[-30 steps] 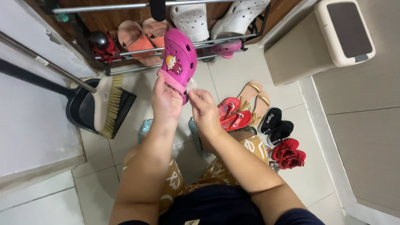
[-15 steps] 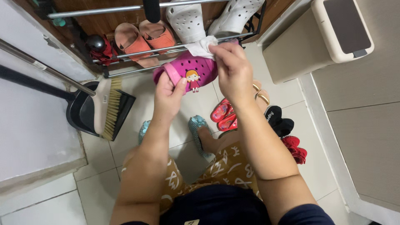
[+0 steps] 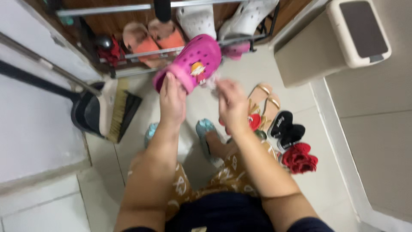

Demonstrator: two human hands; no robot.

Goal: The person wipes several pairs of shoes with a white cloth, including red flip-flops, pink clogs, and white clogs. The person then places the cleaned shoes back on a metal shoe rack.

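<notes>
My left hand [image 3: 172,98] grips the heel end of a bright pink clog [image 3: 192,62] with a small doll charm on top, holding it up in front of the shoe rack [image 3: 141,51]. My right hand [image 3: 231,101] is just below and right of the clog, blurred by motion, pinching a small white wipe [image 3: 211,81] against the clog's underside edge. Both forearms reach forward over my patterned brown trousers.
The rack holds orange slippers [image 3: 148,36], white clogs [image 3: 197,19] and a second pink shoe [image 3: 235,49]. On the tiled floor lie tan sandals [image 3: 264,101], black slippers [image 3: 286,128], red shoes [image 3: 299,158]. A broom and black dustpan [image 3: 105,109] stand left, a beige bin [image 3: 339,36] right.
My right hand came down from the clog's top to below its right side with the wipe. The clog tilted toe-up to the right. The view is now motion-blurred.
</notes>
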